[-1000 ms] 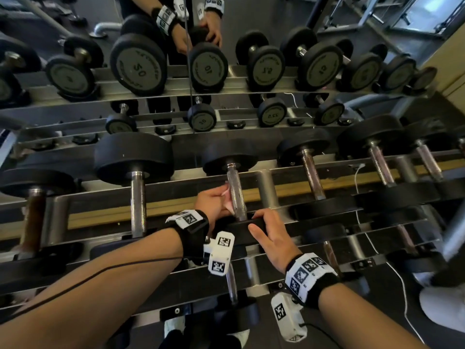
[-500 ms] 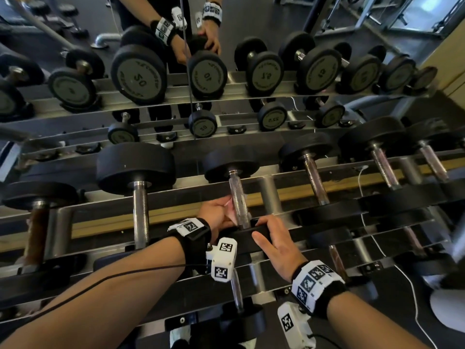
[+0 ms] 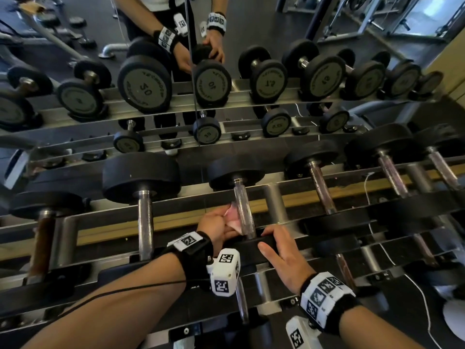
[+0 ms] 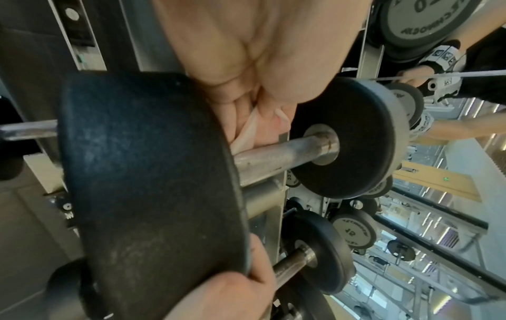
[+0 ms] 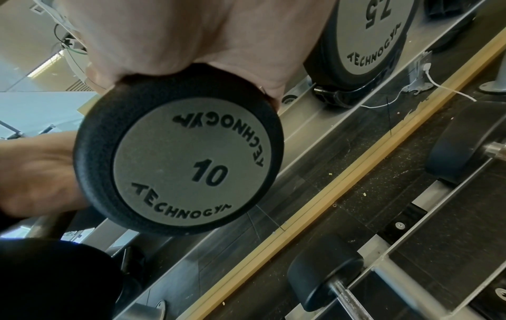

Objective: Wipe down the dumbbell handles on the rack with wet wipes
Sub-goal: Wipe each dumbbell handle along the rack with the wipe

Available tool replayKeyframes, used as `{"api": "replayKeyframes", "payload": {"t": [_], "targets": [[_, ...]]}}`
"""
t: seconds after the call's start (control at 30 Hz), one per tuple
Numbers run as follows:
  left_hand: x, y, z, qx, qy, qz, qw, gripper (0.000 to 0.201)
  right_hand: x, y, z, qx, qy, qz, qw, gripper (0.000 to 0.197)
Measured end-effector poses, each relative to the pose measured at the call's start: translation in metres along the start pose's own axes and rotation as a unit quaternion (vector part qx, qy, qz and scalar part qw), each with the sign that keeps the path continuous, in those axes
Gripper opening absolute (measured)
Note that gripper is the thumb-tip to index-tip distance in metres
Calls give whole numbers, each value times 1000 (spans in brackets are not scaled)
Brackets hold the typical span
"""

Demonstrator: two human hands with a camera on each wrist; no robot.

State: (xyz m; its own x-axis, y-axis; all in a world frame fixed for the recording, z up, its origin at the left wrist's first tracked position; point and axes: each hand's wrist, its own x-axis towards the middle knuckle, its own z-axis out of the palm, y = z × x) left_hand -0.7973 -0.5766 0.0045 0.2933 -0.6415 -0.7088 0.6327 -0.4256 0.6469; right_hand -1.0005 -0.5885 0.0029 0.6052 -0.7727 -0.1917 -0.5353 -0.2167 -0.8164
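A pale pink wet wipe point(image 3: 232, 217) is pinched in my left hand point(image 3: 225, 224) and pressed against the left side of a steel dumbbell handle point(image 3: 242, 210) on the rack's upper row. In the left wrist view the wipe point(image 4: 253, 130) touches the handle point(image 4: 279, 155) just behind the near black head point(image 4: 150, 184). My right hand point(image 3: 270, 241) grips that near head point(image 3: 247, 249), fingers curled over its top. Its grey end plate point(image 5: 189, 162) reads 10, with my right hand point(image 5: 205, 39) wrapped over the rim.
More dumbbells lie side by side on the rack, a large one point(image 3: 142, 177) to the left and smaller ones point(image 3: 312, 157) to the right. A mirror behind repeats the rack and my hands. A white cable point(image 3: 370, 197) hangs at the right.
My left hand with the wipe has slid a little down the handle toward the near head. The right hand keeps its hold on the head.
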Motion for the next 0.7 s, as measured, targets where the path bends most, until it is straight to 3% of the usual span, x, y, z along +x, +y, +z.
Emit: {"api": "replayKeyframes", "payload": {"t": [0.2, 0.37, 0.5, 0.7], "targets": [[8, 21, 8, -17, 5, 35, 999, 40, 1, 2, 0, -1, 3, -2, 1000, 38], [-2, 0, 3, -3, -18, 7, 1000, 33, 2, 2, 0, -3, 6, -6, 1000, 35], [-6, 2, -12, -23, -21, 6, 1000, 44, 2, 1, 0, -2, 3, -11, 1000, 34], [3, 22, -3, -5, 35, 25, 999, 40, 0, -1, 1, 3, 5, -5, 1000, 37]]}}
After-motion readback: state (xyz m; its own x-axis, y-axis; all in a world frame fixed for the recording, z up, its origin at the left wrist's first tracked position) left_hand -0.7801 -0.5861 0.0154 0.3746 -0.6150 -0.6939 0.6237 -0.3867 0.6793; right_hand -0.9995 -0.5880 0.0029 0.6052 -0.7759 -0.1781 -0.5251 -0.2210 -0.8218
